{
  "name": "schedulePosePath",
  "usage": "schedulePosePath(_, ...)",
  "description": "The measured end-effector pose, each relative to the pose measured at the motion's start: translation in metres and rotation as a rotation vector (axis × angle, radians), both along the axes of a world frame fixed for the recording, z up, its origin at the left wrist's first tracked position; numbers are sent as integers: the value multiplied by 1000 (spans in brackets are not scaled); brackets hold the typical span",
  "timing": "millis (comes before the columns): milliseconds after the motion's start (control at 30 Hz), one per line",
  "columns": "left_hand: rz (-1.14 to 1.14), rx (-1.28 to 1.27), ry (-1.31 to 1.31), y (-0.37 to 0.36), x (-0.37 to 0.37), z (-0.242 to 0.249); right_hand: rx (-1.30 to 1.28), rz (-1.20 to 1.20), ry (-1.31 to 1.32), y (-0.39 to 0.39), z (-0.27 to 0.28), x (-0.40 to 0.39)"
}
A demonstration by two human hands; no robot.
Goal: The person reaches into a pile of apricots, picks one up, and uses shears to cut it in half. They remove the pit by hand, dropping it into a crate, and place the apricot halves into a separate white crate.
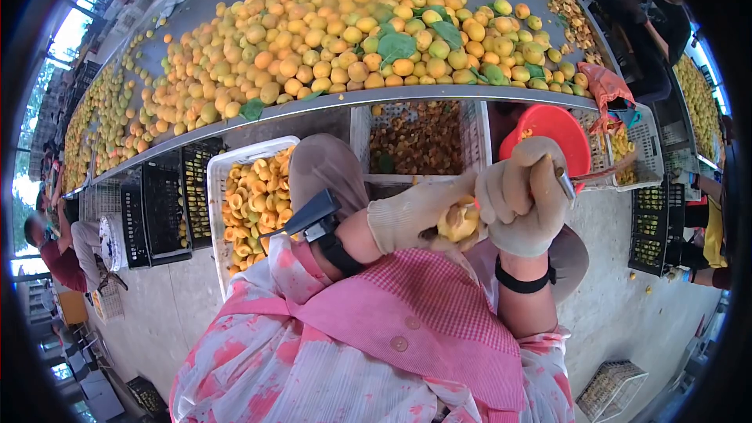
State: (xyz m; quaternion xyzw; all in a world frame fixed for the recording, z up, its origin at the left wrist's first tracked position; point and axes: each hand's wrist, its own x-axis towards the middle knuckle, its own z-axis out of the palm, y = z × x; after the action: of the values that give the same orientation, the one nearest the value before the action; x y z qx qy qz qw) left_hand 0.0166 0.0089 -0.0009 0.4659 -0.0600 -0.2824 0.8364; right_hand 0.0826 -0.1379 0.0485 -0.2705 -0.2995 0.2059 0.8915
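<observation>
My left hand [415, 215], in a cream work glove, is closed around an apricot [459, 222] with a pale, cut-looking surface, held above my lap. Right beside it, my right hand [521, 194], gloved too, is curled into a fist around a small tool [565, 185] with a metal end and a bit of red; its exact kind is hidden by the fingers. A white crate [218, 211] of halved apricots stands left of my knee. Ahead, whole apricots [313, 39] with some green leaves are heaped on the metal table [376, 96].
Under the table edge, a pale crate [360, 137] holds brown scraps. A red bucket [576, 141] and another crate [648, 153] sit to the right. Black crates [157, 211] stand at left. A person [63, 243] sits at far left; others are at the right.
</observation>
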Motion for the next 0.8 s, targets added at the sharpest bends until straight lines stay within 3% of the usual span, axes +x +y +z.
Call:
schedulePosePath(67,-37,62,-28,8,3,2,-66,-131,-21,0,2,2)
schedulePosePath(133,106,-225,109,9,-2,7,-37,-353,157,-4,3,5)
schedulePosePath(167,156,-74,83,7,-2,21,-51,-383,193,-9,3,8)
schedulePosePath(233,247,140,-28,14,1,21,-358,-484,310,-12,15,2)
schedulePosePath(300,396,117,-129,10,-4,17,-619,-511,361,-9,21,-4)
schedulePosePath(367,478,116,-171,10,-4,14,-737,-404,340,-8,13,-10)
schedulePosePath(467,439,762,-616,23,3,17,-723,-207,341,-6,-12,-14)
schedulePosePath(533,426,885,-712,18,7,35,-842,-144,367,-2,-10,-19)
schedulePosePath(600,613,1012,-1042,17,10,30,-755,-70,286,2,-17,-14)
schedulePosePath(800,659,1053,-1009,17,4,21,-705,95,449,6,-5,-15)
